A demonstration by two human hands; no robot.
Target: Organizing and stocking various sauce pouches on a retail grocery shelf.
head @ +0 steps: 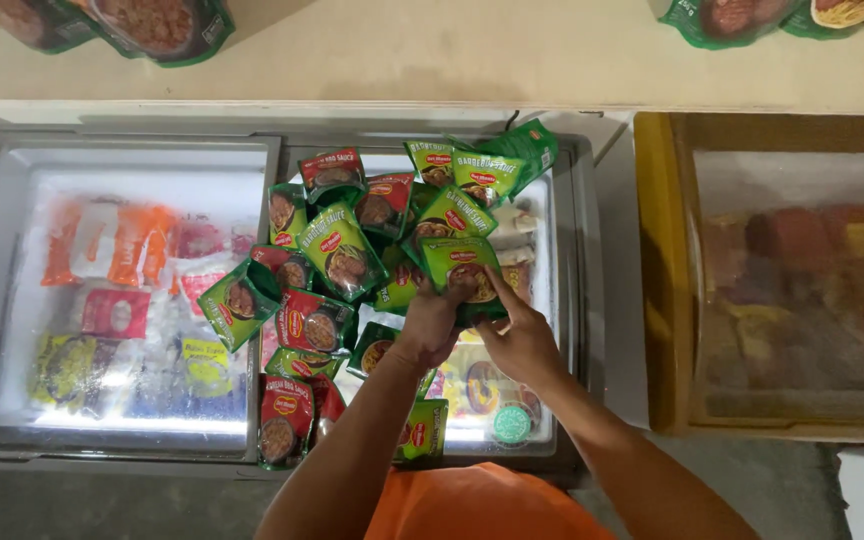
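A green foil sauce pouch with a red label and a picture of food [470, 272] is held at its lower edge over the right half of a glass-topped chest freezer [592, 300]. The left hand [432, 322] is closed on the pouch's lower left corner, thumb on the face; the right hand [519, 335] pinches the lower right edge, forefinger extended along it. The pouch is tilted and touches neighbouring pouches in a loose heap of green and red sauce pouches [342, 255] spread across the sliding glass lids. By judgement, the step in hand is placing or straightening this single pouch within the heap; the next move calls for both hands to keep it steady without toppling the leaning pouches beside it. Under the left lid lie frosted orange and pink frozen packets [117, 245]. A second, yellow-edged freezer [660, 270] stands to the right, and a pale shelf [472, 60] above carries further pouches.
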